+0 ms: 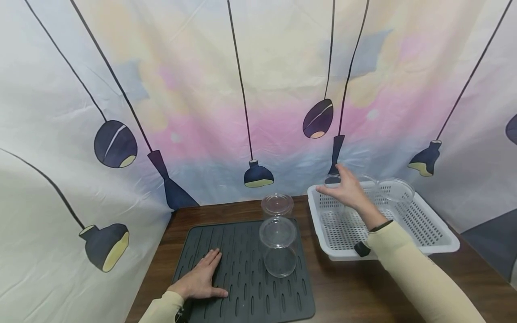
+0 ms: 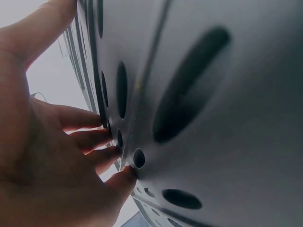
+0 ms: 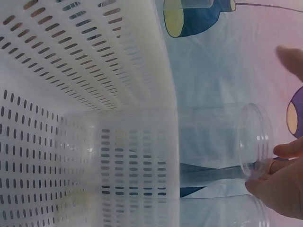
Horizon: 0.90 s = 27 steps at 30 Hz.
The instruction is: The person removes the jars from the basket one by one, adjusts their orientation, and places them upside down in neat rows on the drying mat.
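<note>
My left hand rests on a dark grey ribbed drying mat, fingers straight and thumb spread out to the side. In the left wrist view its fingertips press against the slotted mat surface. My right hand reaches over a white perforated basket, thumb and fingers spread wide. In the right wrist view a clear round jar stands in the basket, and the fingertips are right at its rim while the thumb stands apart. Two more clear jars stand upright on the mat's right side, one behind the other.
Other clear jars stand along the basket's back side, their rims above its edge. The dark wooden table runs between mat and basket. A patterned cloth with painted lamps hangs right behind the table.
</note>
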{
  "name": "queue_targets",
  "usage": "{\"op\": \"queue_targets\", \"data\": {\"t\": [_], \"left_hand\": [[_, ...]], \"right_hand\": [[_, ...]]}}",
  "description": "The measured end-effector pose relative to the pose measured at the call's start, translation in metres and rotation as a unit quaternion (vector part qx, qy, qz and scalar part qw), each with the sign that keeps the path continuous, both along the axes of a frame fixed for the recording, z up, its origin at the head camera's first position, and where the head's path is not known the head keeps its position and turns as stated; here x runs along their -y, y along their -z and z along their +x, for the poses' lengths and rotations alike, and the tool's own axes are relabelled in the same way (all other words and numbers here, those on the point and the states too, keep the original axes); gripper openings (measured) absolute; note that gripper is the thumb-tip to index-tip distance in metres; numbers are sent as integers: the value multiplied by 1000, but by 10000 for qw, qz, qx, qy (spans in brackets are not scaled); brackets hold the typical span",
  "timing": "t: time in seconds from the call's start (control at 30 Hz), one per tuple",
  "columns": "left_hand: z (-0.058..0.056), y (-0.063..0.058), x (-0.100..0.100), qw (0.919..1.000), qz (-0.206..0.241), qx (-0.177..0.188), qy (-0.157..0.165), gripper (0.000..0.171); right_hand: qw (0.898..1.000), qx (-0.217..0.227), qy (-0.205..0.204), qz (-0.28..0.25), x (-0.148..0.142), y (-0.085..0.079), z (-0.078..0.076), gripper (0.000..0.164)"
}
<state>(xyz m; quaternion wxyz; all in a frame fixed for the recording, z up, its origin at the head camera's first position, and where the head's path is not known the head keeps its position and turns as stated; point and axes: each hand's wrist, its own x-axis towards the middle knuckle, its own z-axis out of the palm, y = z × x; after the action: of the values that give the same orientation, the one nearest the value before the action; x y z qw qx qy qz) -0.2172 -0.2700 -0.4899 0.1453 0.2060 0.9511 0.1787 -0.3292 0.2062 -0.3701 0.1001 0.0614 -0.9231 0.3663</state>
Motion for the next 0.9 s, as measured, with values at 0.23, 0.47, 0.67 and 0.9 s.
{"op": "queue_targets", "data": {"t": [0.23,0.47,0.67,0.9], "left_hand": [[-1,1,-1,10000,-18,-8,-36,117],[-1,3,1,10000,-46,6,-32,116],[-1,4,2,10000,-54,-8,-38,117],[-1,1,0,10000,-43,8,-14,117]], "right_hand": [[9992,290,135,253,2,1,-5,108],[9958,920,-26,-12,2,3,-4,102],[9928,1134,-149,-361,0,6,-5,105],[9897,1207,-371,-667,-5,11,-8,106]]}}
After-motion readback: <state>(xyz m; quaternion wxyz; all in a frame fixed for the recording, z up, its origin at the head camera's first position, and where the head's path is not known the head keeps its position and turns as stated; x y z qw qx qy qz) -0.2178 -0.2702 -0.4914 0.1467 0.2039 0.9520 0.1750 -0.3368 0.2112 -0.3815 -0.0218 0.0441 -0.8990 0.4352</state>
